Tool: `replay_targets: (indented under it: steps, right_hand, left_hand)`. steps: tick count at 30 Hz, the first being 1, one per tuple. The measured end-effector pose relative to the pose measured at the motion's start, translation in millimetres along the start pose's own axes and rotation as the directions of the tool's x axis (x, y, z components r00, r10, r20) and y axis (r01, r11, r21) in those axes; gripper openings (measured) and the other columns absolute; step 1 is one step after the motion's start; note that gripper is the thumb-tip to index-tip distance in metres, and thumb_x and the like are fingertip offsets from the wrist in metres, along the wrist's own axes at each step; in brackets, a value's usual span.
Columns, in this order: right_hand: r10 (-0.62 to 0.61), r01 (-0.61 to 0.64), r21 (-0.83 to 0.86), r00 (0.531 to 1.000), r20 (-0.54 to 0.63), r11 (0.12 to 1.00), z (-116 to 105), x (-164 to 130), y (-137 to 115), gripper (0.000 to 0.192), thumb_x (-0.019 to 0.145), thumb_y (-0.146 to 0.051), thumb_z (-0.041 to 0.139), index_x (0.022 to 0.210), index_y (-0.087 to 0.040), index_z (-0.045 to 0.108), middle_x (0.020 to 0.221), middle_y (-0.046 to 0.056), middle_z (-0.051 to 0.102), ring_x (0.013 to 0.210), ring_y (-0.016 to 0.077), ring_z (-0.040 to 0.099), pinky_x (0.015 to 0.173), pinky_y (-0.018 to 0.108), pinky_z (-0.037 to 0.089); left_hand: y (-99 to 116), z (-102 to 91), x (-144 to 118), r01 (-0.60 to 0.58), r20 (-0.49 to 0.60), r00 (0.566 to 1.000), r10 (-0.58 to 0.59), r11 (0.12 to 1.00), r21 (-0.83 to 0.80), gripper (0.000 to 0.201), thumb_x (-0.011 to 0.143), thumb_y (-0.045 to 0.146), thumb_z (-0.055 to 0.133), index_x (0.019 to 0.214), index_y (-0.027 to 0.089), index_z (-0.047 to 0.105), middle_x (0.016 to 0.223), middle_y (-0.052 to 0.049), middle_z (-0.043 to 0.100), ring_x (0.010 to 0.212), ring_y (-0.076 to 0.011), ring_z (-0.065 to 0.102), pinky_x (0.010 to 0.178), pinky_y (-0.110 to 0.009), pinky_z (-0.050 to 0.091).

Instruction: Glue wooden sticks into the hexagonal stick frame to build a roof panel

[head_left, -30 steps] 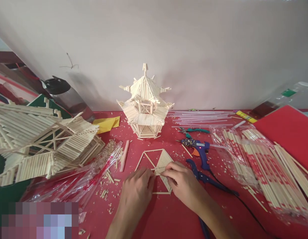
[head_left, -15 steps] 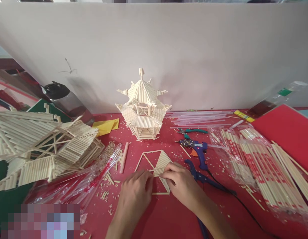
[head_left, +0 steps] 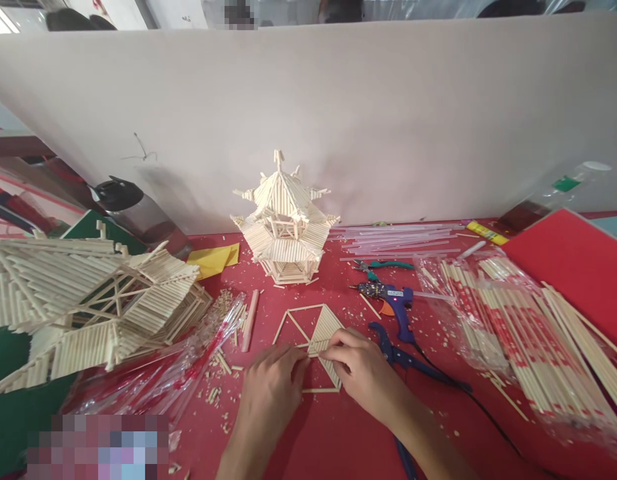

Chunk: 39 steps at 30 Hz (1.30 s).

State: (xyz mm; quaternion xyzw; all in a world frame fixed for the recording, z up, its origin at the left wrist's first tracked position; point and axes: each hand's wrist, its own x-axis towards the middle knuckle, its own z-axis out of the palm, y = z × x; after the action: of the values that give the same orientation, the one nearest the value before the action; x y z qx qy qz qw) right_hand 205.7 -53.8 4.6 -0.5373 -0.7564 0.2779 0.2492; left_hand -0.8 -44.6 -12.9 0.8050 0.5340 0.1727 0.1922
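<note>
On the red tabletop lies a flat hexagonal frame of thin wooden sticks (head_left: 306,308), its right-hand sections filled with closely laid sticks. My left hand (head_left: 273,380) rests over the frame's left side, fingers bent and closed near the centre; what lies under the fingertips is hidden. My right hand (head_left: 361,363) pinches at the filled section (head_left: 327,327) near the middle, thumb and fingertips together on the sticks. Behind the frame stands a small two-tiered stick pavilion (head_left: 286,227).
A larger stick model (head_left: 93,293) fills the left side. To the right lie a blue glue gun (head_left: 401,310), blue-handled cutters (head_left: 408,360), green-handled pliers (head_left: 388,265) and bagged wooden sticks (head_left: 528,347). Clear glue sticks (head_left: 403,239) lie before the white partition (head_left: 388,120).
The camera view has tilted up slightly, showing more beyond the partition. Both hands stay at nearly the same place on the frame.
</note>
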Motion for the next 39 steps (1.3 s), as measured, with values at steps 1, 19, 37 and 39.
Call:
replay_targets:
  steps: [1, 19, 37, 39]
  right_hand:
    - [0.000, 0.000, 0.000, 1.000, -0.002, 1.000, 0.0, -0.1, 0.0, 0.037, 0.089, 0.005, 0.056, 0.093, -0.023, 0.081, 0.092, 0.003, 0.068, 0.088, 0.0178, 0.065, 0.080, 0.028, 0.048]
    - [-0.017, 0.017, 0.009, 1.000, 0.000, 1.000, -1.4, 0.1, 0.3, 0.035, 0.089, 0.005, 0.056, 0.092, -0.021, 0.080, 0.091, 0.003, 0.068, 0.085, 0.0164, 0.066, 0.077, 0.026, 0.048]
    - [-0.054, 0.054, 0.012, 0.997, -0.048, 0.998, 2.3, -1.9, 5.9, 0.036, 0.091, 0.001, 0.060, 0.100, -0.025, 0.083, 0.095, 0.003, 0.073, 0.086, 0.0164, 0.069, 0.079, 0.026, 0.050]
    - [-0.057, 0.058, 0.011, 0.997, -0.050, 0.998, 2.2, -1.4, 6.0, 0.036, 0.091, 0.000, 0.060, 0.101, -0.025, 0.084, 0.094, 0.003, 0.073, 0.085, 0.0161, 0.069, 0.079, 0.025, 0.050]
  left_hand:
    - [-0.6, 1.0, -0.3, -0.010, -0.009, 1.000, 0.010, 1.000, 0.005, 0.018, 0.098, 0.021, 0.058, 0.096, 0.026, 0.075, 0.092, -0.003, 0.077, 0.083, -0.0235, 0.071, 0.075, -0.033, 0.048]
    - [5.8, -2.9, 1.7, -0.002, -0.011, 1.000, 0.002, 0.999, 0.033, 0.021, 0.094, 0.012, 0.057, 0.089, 0.025, 0.074, 0.084, -0.002, 0.074, 0.078, -0.0213, 0.068, 0.069, -0.029, 0.044]
    - [-22.2, -53.7, 6.8, 0.371, -0.236, 0.916, -0.324, 0.909, 0.193, 0.022, 0.103, 0.036, 0.047, 0.111, 0.023, 0.063, 0.106, -0.009, 0.075, 0.088, -0.0234, 0.071, 0.065, -0.029, 0.042]
    - [-30.3, -53.7, 8.9, 0.412, -0.211, 0.907, -0.365, 0.873, 0.260, 0.024, 0.103, 0.036, 0.047, 0.115, 0.021, 0.060, 0.107, -0.011, 0.075, 0.089, -0.0249, 0.071, 0.067, -0.030, 0.043]
